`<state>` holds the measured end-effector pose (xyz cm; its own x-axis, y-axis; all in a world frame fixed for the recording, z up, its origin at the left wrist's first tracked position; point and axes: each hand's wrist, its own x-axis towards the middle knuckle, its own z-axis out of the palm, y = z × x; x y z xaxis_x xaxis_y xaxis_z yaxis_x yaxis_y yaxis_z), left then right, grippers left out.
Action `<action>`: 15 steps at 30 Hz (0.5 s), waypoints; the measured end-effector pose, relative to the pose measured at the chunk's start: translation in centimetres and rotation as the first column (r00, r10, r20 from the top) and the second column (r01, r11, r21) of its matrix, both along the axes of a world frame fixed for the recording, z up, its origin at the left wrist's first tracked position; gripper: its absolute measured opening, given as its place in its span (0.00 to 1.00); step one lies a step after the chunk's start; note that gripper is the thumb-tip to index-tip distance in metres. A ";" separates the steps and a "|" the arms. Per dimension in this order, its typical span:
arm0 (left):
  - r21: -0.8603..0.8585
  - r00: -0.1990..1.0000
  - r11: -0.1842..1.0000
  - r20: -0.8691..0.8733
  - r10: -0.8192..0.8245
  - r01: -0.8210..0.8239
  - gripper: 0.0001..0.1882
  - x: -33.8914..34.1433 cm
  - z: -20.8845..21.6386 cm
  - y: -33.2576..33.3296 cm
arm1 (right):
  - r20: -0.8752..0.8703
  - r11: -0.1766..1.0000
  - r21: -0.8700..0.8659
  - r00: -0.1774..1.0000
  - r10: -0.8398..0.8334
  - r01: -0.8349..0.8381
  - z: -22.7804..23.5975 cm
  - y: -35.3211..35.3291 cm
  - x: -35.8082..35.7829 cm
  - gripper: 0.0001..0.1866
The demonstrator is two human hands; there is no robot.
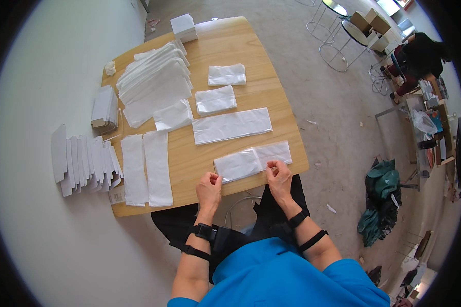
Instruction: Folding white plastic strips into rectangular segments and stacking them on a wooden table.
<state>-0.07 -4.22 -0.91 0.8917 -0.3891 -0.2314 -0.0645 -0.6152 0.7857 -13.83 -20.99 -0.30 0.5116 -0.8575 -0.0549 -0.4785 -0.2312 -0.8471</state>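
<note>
A long white strip of thin, slightly glossy sheet (238,166) lies at the table's near right, a crease across its middle. My left hand (209,192) is closed in a pinch at its near left corner. Fingers of my right hand (279,179) pinch its near edge, right of the crease. Just beyond lies another flat white strip (233,126). Farther back are a folded white packet (216,100) and a smaller one (227,75). To the left, two long white strips (158,169) lie side by side.
A fanned pile of white sheets (156,82) covers the table's far left. White boxes (183,26) stand at the far edge; flat white cartons (87,161) line the left, by the wall. Dark green bags (381,189) lie on the floor at right. A person (420,59) sits far right.
</note>
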 end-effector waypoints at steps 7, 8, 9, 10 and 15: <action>0.245 0.813 0.955 0.513 -0.275 0.168 0.28 -0.6 2.1 -0.7 | -0.143 0.965 -0.212 0.972 -0.188 0.156 0.5 -3.3 -0.2 0.20; 0.368 0.704 0.863 0.505 -0.498 0.346 0.35 -0.7 2.3 -0.9 | -0.176 0.956 -0.242 0.961 -0.213 0.168 0.8 -3.9 -0.1 0.21; 0.485 0.552 0.722 0.466 -0.691 0.494 0.43 -0.7 2.4 -1.0 | -0.211 0.964 -0.230 0.960 -0.184 0.134 -0.2 -4.6 -0.4 0.23; 0.483 0.551 0.722 0.468 -0.691 0.496 0.43 -0.8 1.9 -0.8 | -0.212 0.963 -0.233 0.959 -0.187 0.136 -0.6 -5.0 -0.6 0.23; 0.518 0.518 0.577 0.271 -0.811 0.632 0.48 -0.5 0.4 0.4 | -0.249 0.977 -0.204 0.962 -0.109 0.058 -0.5 -5.9 -0.5 0.23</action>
<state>-0.53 -3.87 -0.53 0.3494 -0.9253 -0.1474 -0.8750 -0.3785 0.3018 -14.33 -26.90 -0.80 0.4280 -0.9038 -0.0042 -0.6986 -0.3279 -0.6359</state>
